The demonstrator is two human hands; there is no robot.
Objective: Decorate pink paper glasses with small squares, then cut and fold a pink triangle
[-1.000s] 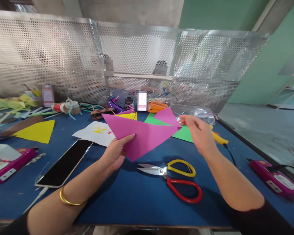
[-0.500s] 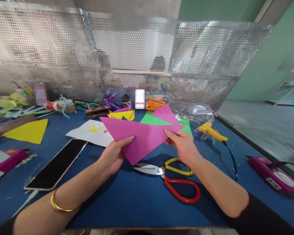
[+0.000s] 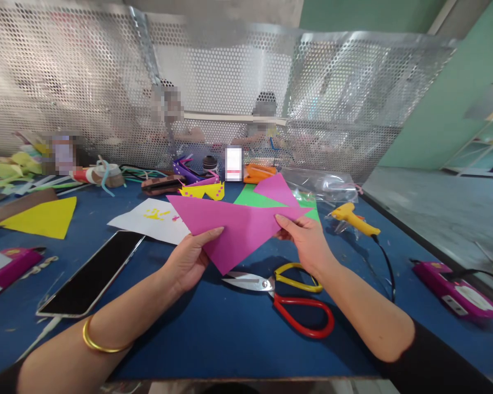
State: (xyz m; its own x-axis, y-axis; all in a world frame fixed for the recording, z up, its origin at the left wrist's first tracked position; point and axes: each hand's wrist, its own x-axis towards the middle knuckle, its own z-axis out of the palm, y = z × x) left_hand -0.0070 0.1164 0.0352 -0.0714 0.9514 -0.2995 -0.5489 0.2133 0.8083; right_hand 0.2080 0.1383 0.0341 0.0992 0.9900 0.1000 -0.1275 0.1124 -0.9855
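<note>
A folded magenta paper sheet [image 3: 234,227] hangs above the blue table [image 3: 213,323], held from both sides. My left hand [image 3: 189,260] grips its lower left edge, thumb on top. My right hand [image 3: 306,241] pinches its right corner, where a smaller flap points up. Scissors [image 3: 287,295] with one yellow and one red handle lie on the table just below the paper, between my forearms.
A phone [image 3: 88,273] lies at the left, with a white sheet [image 3: 152,219] and yellow triangle [image 3: 41,219] beyond. Green paper [image 3: 250,198] lies behind the magenta sheet. A yellow glue gun [image 3: 353,219] and magenta boxes [image 3: 456,287] sit right. Perforated metal screen [image 3: 230,93] at the back, with people behind it.
My right hand came down from the upper flap to the paper's right corner and gripped it. The paper and my left hand stayed nearly still.
</note>
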